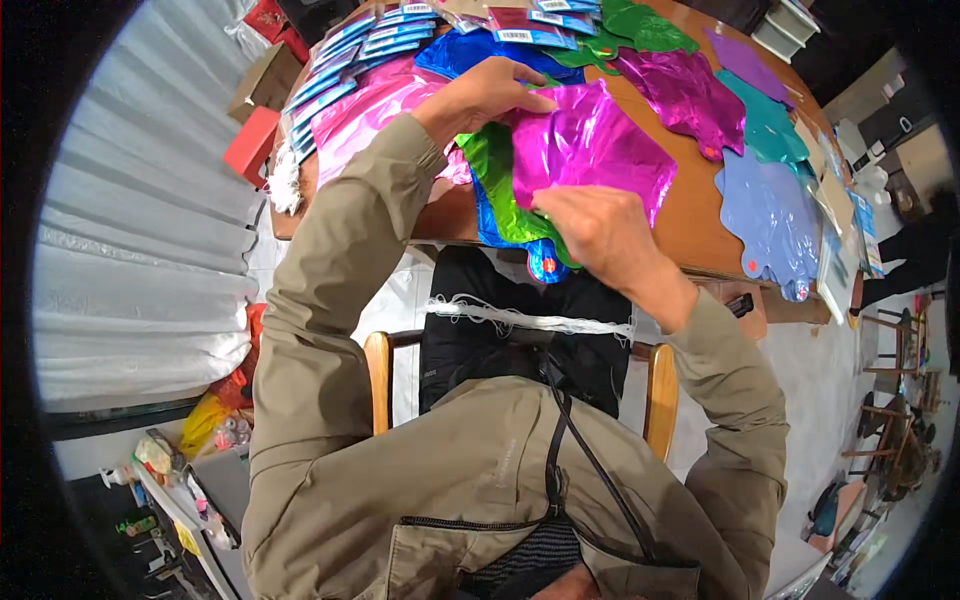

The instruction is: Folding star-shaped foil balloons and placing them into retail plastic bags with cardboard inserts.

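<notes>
A flat magenta foil balloon (590, 140) is held up over the near edge of the table. My left hand (495, 90) is closed on its upper left edge, thumb and fingers pinching the foil. Lower down, my right hand (600, 228) is closed at the balloon's bottom edge with its fingers curled in; the fingertips are partly hidden. Beneath the balloon, a green foil balloon (495, 180) and a blue foil balloon (487, 218) hang over the table edge. Across my lap lies a bundle of white string (530, 320).
Several packaged flat items (340, 75) are stacked at the table's back left, beside pink foil (370, 110). On the right lie a darker magenta balloon (690, 95), a teal one (765, 120) and a pale blue one (770, 215). A red box (252, 148) stands left of the table.
</notes>
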Action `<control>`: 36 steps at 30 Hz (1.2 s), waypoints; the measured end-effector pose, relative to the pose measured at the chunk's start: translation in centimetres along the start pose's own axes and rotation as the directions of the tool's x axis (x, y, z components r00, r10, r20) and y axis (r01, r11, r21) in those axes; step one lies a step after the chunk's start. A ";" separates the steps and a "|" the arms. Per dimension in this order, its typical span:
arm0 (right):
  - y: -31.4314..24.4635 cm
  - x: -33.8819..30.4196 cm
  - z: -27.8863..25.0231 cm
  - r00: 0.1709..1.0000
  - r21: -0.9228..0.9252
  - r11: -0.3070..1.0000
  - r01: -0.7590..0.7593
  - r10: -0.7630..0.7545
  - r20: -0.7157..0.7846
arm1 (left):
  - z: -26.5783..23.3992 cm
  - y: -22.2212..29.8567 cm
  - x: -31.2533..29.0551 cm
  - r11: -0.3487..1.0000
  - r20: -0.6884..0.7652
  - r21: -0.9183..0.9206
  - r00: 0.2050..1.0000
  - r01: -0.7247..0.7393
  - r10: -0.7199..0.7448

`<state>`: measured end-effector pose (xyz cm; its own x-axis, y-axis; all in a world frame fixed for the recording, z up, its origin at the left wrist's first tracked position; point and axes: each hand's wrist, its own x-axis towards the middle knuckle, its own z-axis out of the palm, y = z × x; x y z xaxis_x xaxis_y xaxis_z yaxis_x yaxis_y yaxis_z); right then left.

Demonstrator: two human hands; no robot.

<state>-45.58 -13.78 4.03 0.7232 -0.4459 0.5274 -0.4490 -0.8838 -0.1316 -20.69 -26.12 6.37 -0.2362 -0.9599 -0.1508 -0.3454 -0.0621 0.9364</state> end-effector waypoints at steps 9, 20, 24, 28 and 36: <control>8.6 -3.7 -7.0 0.952 0.055 0.961 -0.272 0.277 -0.134 | -2.7 -3.4 -2.8 0.767 -0.181 0.624 0.928 -0.148 0.326; 31.1 -11.4 -13.0 0.818 -0.454 0.739 -0.497 0.574 0.038 | 4.0 5.4 0.5 0.220 0.035 0.932 0.677 -0.287 0.735; 32.7 -12.2 -11.9 0.857 -0.549 0.723 -0.419 0.515 0.025 | 12.4 8.6 8.8 0.244 0.274 0.768 0.648 -0.592 0.710; 32.8 -10.6 -11.9 0.847 -0.579 0.700 -0.419 0.531 0.029 | 18.2 6.7 16.6 0.091 0.399 0.679 0.470 -0.729 0.788; 35.9 -13.0 -16.1 0.627 0.050 0.646 -0.762 0.754 -0.195 | 15.3 5.6 19.4 -0.012 0.388 0.795 0.493 -0.607 0.778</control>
<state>-79.56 -37.39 5.97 0.0123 -0.9185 0.3953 -0.8145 -0.2385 -0.5288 -41.09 -40.85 3.80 -0.7381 -0.4156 0.5315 -0.5742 0.8006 -0.1715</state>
